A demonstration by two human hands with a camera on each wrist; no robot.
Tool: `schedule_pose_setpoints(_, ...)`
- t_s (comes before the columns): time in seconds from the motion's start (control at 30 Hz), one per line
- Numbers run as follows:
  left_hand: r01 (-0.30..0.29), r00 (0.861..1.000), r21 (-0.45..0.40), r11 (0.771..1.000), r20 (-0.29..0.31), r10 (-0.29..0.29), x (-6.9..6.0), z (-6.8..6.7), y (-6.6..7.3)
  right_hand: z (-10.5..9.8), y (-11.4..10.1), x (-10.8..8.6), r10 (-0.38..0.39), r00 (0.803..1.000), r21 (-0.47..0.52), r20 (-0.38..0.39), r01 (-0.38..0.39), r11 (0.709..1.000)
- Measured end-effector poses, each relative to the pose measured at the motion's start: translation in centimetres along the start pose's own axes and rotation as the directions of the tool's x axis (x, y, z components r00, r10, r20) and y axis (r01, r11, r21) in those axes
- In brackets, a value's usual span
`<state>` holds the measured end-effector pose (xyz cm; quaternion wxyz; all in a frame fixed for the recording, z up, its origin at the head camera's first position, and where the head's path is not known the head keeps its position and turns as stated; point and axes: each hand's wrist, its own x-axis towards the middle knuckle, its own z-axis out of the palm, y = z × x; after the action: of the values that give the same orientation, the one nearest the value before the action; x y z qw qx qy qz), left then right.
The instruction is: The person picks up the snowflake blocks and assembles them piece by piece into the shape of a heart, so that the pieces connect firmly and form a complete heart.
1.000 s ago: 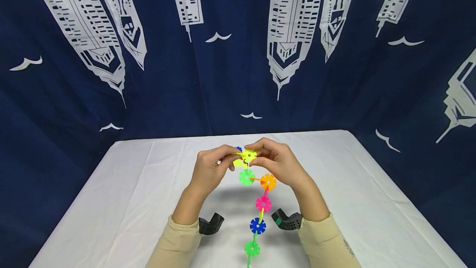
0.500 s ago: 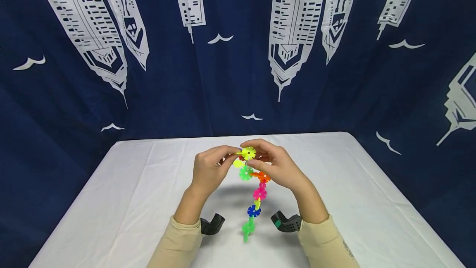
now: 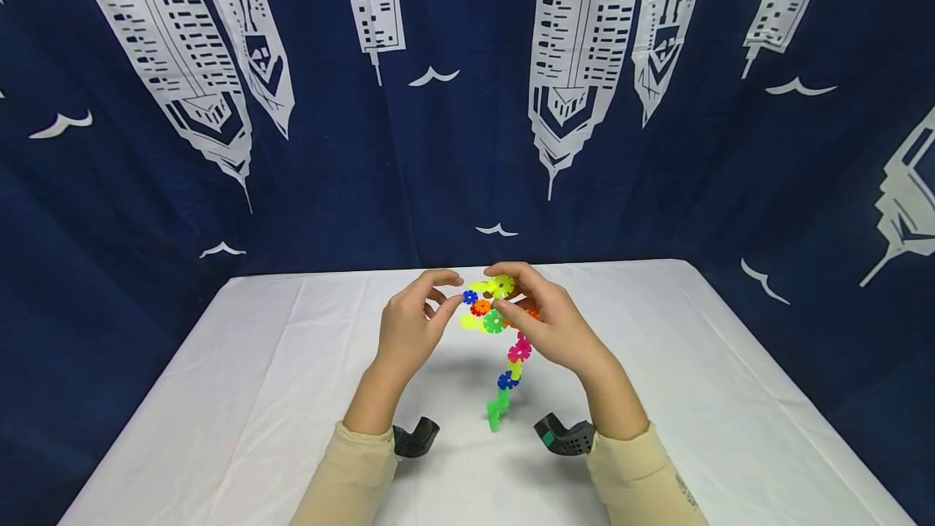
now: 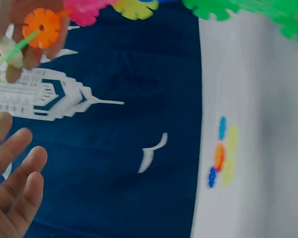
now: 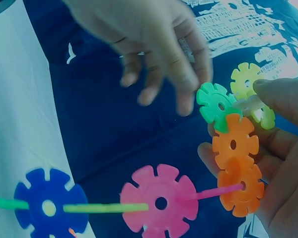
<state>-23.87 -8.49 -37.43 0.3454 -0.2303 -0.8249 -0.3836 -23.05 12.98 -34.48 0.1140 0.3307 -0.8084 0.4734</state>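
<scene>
Gripping the chain of flower discs [image 3: 519, 350] at right with the right hand [image 3: 553, 316], dangling it below; and showing, at left, a released left hand [image 3: 409, 319], fingers apart!

Head view: light is coming bright and even, seemingly from overhead; white table [image 3: 292, 396] is catching soft grey shadows [image 3: 456, 370], dark curtain [image 3: 438, 153] is reading crisp, its print [image 3: 175, 31] stretching toward the edges. Left wrist: sharpness is lacking, toy chain [image 4: 211, 7] is blurring along the top, a grey band [image 4: 273, 148] is shading the table. Right wrist: colours are skewing blue-green, top right is washing out, left hand [image 5: 151, 44] is coming out slightly smeared.
</scene>
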Motion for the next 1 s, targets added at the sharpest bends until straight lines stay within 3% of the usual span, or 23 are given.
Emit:
schedule_pose_setpoints(0.1, 0.122, 0.992, -0.033, 0.992, 0.036, -0.121, -0.2, 0.7, -1.2, -0.1, 0.1, 0.1, 0.003, 1.0, -0.01, -0.006, -0.003, 1.0)
schedule_pose_setpoints(0.23, 0.241, 0.967, -0.04, 0.97, 0.093, -0.237, -0.7, 1.9, -3.0, -0.2, 0.3, 0.1, 0.008, 1.0, -0.021, -0.01, -0.008, 1.0)
schedule_pose_setpoints(0.37, 0.324, 0.939, -0.054, 0.944, 0.142, -0.314, -1.2, 3.4, -4.1, -0.3, 0.3, 0.1, 0.014, 1.0, -0.032, -0.002, -0.014, 0.999)
schedule_pose_setpoints(0.6, 0.406, 0.89, -0.043, 0.913, 0.243, -0.385, -2.0, 6.7, -5.8, -0.5, 0.8, 0.0, 0.016, 1.0, -0.032, -0.003, -0.016, 0.999)
schedule_pose_setpoints(0.83, 0.532, 0.787, 0.034, 0.846, 0.349, -0.509, -2.1, 8.9, -7.7, -0.6, 1.1, 0.1, 0.002, 1.0, -0.037, -0.011, -0.003, 0.999)
schedule_pose_setpoints(0.9, 0.539, 0.768, 0.067, 0.839, 0.369, -0.523, -1.9, 9.3, -8.0, -0.6, 1.1, 0.0, 0.003, 1.0, -0.038, -0.01, -0.004, 0.999)
schedule_pose_setpoints(1.0, 0.515, 0.755, 0.152, 0.843, 0.384, -0.531, -1.7, 9.7, -8.3, -0.7, 1.1, 0.0, 0.006, 1.0, -0.032, -0.005, -0.006, 0.999)
